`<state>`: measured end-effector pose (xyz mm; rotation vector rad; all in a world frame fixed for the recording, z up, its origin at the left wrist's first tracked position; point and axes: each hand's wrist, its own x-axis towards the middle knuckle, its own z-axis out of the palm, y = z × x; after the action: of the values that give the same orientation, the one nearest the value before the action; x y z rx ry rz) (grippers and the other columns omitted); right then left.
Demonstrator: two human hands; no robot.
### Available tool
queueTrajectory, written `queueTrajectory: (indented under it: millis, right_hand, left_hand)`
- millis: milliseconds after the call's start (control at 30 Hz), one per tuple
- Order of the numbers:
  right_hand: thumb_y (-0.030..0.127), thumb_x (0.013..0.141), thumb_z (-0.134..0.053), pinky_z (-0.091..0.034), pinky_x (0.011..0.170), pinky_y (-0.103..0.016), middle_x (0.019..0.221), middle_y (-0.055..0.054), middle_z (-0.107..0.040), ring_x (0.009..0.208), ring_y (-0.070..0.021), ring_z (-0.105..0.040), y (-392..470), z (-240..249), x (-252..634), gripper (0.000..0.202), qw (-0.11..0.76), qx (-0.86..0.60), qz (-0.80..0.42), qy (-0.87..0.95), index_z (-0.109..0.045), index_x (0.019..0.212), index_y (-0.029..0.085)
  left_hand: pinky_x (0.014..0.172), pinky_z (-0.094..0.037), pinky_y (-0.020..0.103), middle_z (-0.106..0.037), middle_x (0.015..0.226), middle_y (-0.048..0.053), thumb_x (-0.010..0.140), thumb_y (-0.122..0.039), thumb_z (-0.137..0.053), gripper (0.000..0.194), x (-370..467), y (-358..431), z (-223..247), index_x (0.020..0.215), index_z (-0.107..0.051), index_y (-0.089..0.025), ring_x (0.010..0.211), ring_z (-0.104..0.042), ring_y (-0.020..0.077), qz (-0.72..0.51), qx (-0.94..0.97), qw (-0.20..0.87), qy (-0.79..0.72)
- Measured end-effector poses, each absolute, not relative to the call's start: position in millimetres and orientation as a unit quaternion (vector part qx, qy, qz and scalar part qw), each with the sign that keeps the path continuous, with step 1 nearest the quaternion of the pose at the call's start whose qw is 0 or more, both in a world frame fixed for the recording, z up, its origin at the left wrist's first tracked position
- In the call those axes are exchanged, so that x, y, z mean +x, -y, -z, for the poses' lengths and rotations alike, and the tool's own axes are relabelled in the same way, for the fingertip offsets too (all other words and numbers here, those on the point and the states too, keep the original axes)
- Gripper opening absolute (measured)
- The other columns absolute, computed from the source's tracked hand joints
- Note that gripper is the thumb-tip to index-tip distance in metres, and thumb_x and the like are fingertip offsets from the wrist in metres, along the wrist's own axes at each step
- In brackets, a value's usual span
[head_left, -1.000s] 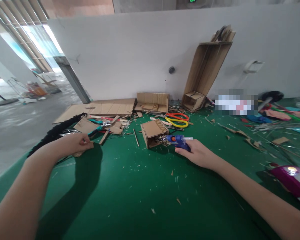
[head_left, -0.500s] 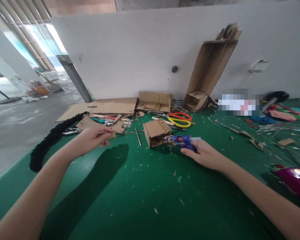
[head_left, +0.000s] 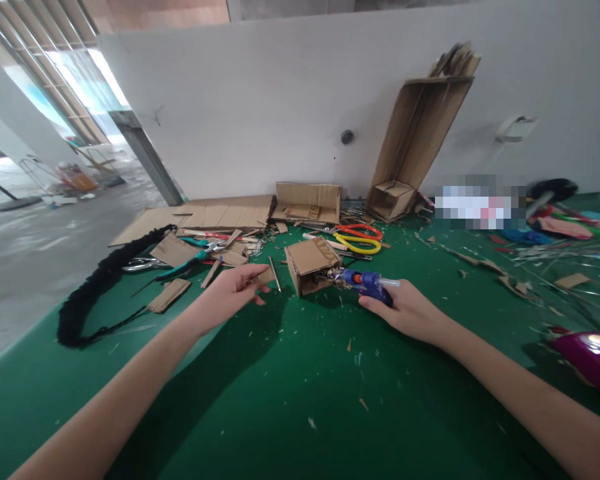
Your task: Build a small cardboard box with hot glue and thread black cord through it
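My left hand (head_left: 237, 291) pinches a small piece of cardboard (head_left: 265, 276) between thumb and fingers, just left of a thin metal-tipped pen-like stick (head_left: 275, 274) on the green table. My right hand (head_left: 401, 308) is wrapped round the handle of a blue hot glue gun (head_left: 373, 285), with a clear glue stick (head_left: 391, 283) poking out of its back. The gun's front end points left, at the open side of a small cardboard box (head_left: 314, 257). Its nozzle tip is hard to make out among the scraps there.
Red and yellow scissors (head_left: 365, 239), teal-handled pliers (head_left: 185, 263) and cardboard scraps (head_left: 169, 295) lie behind. A black fuzzy strip (head_left: 87, 293) curves at left. A tall cardboard structure (head_left: 420, 140) leans on the white wall. A magenta device (head_left: 587, 360) stands at right.
My left hand has moved right with the piece of cardboard, closer to the box, uncovering the pliers and scraps. My right hand and the glue gun have stayed nearly in place.
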<state>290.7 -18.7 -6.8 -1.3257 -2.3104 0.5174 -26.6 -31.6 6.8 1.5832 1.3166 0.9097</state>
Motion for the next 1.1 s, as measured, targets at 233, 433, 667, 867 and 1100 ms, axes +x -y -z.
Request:
queueTrajectory:
  millis: [233, 433, 667, 867, 1100]
  right_hand:
    - [0.051, 0.085, -0.048, -0.025, 0.044, -0.025, 0.050, 0.004, -0.042, 0.044, -0.0100, -0.035, 21.4, 8.7, 292.7, 0.035, 0.221, -0.484, -0.214, 0.820, -0.054, 0.074, 0.019]
    - [0.051, 0.084, -0.050, -0.025, 0.044, -0.024, 0.050, 0.005, -0.040, 0.044, -0.0093, -0.033, 22.2, 8.9, 291.5, 0.034, 0.226, -0.483, -0.219, 0.817, -0.051, 0.071, 0.020]
    - [0.051, 0.085, -0.049, -0.027, 0.045, -0.025, 0.049, 0.006, -0.040, 0.043, -0.0094, -0.034, 22.5, 8.4, 292.2, 0.034, 0.224, -0.481, -0.225, 0.817, -0.050, 0.070, 0.021]
    - [0.050, 0.085, -0.049, -0.027, 0.045, -0.025, 0.050, 0.005, -0.042, 0.043, -0.0096, -0.038, 23.3, 6.7, 291.9, 0.033, 0.220, -0.480, -0.224, 0.819, -0.049, 0.069, 0.020]
    - [0.051, 0.086, -0.048, -0.034, 0.049, -0.026, 0.060, -0.001, -0.058, 0.051, -0.0144, -0.052, 25.8, 3.3, 289.9, 0.034, 0.183, -0.483, -0.179, 0.838, -0.059, 0.086, 0.019]
  left_hand:
    - [0.077, -0.055, 0.035, -0.067, 0.094, 0.007, 0.079, -0.032, -0.063, 0.034, -11.6, 37.7, -5.0, 0.109, -0.056, -0.016, 0.088, -0.067, 0.0203, -0.383, 0.578, 0.490, -0.528]
    - [0.062, -0.050, 0.025, -0.062, 0.080, 0.002, 0.080, -0.035, -0.062, 0.020, 0.0, 42.8, -4.0, 0.086, -0.059, -0.016, 0.078, -0.061, 0.0147, -0.408, 0.567, 0.483, -0.528]
    - [0.069, -0.053, 0.030, -0.063, 0.085, 0.002, 0.080, -0.026, -0.063, 0.023, 2.9, 45.0, 2.4, 0.093, -0.046, -0.018, 0.081, -0.066, 0.0159, -0.430, 0.521, 0.551, -0.491]
    - [0.069, -0.055, 0.030, -0.058, 0.081, -0.003, 0.083, -0.021, -0.058, 0.038, 4.6, 48.2, 0.4, 0.114, -0.038, -0.024, 0.075, -0.063, 0.0126, -0.428, 0.559, 0.533, -0.470]
    - [0.054, -0.050, 0.024, -0.055, 0.073, -0.004, 0.086, -0.019, -0.052, 0.014, 2.8, 48.6, 1.4, 0.089, -0.039, -0.020, 0.057, -0.059, 0.0089, -0.426, 0.592, 0.512, -0.454]
